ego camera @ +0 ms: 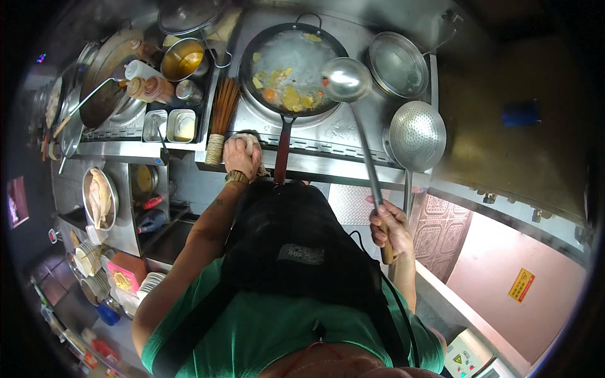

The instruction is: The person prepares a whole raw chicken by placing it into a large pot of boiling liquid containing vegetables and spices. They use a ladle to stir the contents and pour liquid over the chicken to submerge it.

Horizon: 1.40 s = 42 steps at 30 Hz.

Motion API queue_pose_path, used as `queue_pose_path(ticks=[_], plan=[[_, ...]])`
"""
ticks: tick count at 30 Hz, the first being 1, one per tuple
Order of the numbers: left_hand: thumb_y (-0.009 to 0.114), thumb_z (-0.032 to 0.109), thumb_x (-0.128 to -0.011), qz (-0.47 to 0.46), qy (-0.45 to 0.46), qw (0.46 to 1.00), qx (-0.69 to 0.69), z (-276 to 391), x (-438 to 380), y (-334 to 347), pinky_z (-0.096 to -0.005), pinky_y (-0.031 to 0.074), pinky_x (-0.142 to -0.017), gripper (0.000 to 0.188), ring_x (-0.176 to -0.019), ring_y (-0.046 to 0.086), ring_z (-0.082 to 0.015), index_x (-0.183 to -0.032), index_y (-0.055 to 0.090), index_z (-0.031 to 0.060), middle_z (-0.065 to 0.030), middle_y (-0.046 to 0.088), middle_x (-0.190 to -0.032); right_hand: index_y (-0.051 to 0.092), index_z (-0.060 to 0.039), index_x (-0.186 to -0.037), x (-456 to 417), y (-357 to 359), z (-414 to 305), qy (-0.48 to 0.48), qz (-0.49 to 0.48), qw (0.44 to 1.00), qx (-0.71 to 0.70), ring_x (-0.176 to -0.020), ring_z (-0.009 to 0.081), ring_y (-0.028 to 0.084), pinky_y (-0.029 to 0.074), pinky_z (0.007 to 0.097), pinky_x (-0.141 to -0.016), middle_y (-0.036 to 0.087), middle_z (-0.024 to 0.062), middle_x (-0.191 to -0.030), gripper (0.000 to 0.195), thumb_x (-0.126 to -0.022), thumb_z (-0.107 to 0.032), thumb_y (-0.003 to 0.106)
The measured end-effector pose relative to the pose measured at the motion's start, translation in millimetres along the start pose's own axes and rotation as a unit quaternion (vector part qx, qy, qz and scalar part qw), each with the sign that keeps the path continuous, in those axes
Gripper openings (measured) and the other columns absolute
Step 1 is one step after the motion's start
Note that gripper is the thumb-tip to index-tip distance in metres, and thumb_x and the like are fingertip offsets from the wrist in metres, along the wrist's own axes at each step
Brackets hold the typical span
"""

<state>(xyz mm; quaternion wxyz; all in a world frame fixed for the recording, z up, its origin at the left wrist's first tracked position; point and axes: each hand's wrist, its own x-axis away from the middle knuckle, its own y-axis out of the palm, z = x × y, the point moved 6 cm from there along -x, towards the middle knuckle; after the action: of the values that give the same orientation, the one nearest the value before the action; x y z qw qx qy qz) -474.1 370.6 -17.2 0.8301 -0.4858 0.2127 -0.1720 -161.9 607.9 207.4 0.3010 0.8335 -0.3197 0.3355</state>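
My left hand (242, 158) grips a bundled pale cloth (250, 141) at the stove's front edge, between a bamboo wok brush (221, 113) and the wok's dark red handle (282, 156). In my right hand (392, 229) is the wooden-ended handle of a long steel ladle (347, 80). The ladle's bowl hangs at the right rim of a black wok (246, 80), and I cannot tell whether it touches. Cloudy liquid (300, 56) steams in the wok, with yellowish pieces (292, 98) and some reddish bits gathered toward the front.
Right of the wok are a round metal pan (399, 64) and a perforated skimmer (420, 134). To the left stand squeeze bottles (158, 89), a metal pot of amber liquid (183, 60) and two square steel tubs (181, 126). Farther left, a whole plucked bird (98, 198) lies in a metal dish.
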Motion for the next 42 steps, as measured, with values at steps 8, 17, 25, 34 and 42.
queue_pose_path(ticks=[8, 17, 25, 34, 42], plan=[[0.068, 0.030, -0.080, -0.030, 0.002, 0.999, -0.033, -1.7, 1.6, 10.1, -0.0513, 0.043, -0.096, 0.037, -0.109, 0.051, -0.0436, -0.102, 0.059, 0.0016, -0.0228, 0.055, -0.113, 0.061, -0.0010, -0.123, 27.8, -83.8, 2.4, -0.147, 0.177, 0.973, 0.005, -0.044, 0.0069, 0.048, 0.037, 0.0216, -0.035, 0.053, -0.0006, -0.071, 0.029, -0.103, -0.021, 0.060], [0.066, 0.030, -0.083, -0.023, -0.006, 0.999, -0.047, 9.5, -2.3, 8.8, -0.0511, 0.044, -0.095, 0.035, -0.108, 0.054, -0.0435, -0.099, 0.060, -0.0006, -0.0231, 0.058, -0.112, 0.063, 0.0083, -0.115, -1.0, -145.4, 22.8, -0.237, 0.455, 0.729, 0.454, -0.063, 0.0201, 0.061, 0.051, 0.0387, -0.062, 0.063, 0.0188, -0.070, 0.028, -0.096, -0.012, 0.064], [0.063, 0.029, -0.086, -0.026, -0.006, 0.997, -0.067, 5.8, 1.0, 10.9, -0.0510, 0.044, -0.095, 0.033, -0.108, 0.054, -0.0429, -0.103, 0.059, 0.0010, -0.0223, 0.058, -0.116, 0.065, 0.0042, -0.101, -86.3, -134.0, -45.5, -0.256, 0.306, 0.878, 0.265, -0.056, 0.0110, 0.054, 0.043, 0.0313, -0.050, 0.056, 0.0030, -0.065, 0.019, -0.100, -0.015, 0.060], [0.059, 0.029, -0.089, -0.057, -0.020, 0.996, -0.071, 10.6, -2.3, 11.6, -0.0499, 0.043, -0.096, 0.033, -0.109, 0.053, -0.0417, -0.107, 0.059, 0.0016, -0.0216, 0.057, -0.116, 0.062, 0.0052, -0.103, -275.2, -167.4, -88.0, -0.121, 0.096, 0.987, -0.037, -0.054, 0.0242, 0.057, 0.048, 0.0340, -0.050, 0.061, 0.0140, -0.074, 0.025, -0.101, -0.020, 0.057], [0.061, 0.030, -0.086, -0.047, -0.014, 0.996, -0.071, 11.3, -0.9, 10.7, -0.0494, 0.043, -0.097, 0.036, -0.110, 0.053, -0.0418, -0.108, 0.060, 0.0011, -0.0212, 0.056, -0.119, 0.051, 0.0087, -0.126, -149.4, -124.4, -95.2, -0.057, -0.182, 0.882, -0.431, -0.054, 0.0060, 0.046, 0.040, 0.0212, -0.041, 0.051, 0.0021, -0.081, 0.039, -0.110, -0.026, 0.043]])
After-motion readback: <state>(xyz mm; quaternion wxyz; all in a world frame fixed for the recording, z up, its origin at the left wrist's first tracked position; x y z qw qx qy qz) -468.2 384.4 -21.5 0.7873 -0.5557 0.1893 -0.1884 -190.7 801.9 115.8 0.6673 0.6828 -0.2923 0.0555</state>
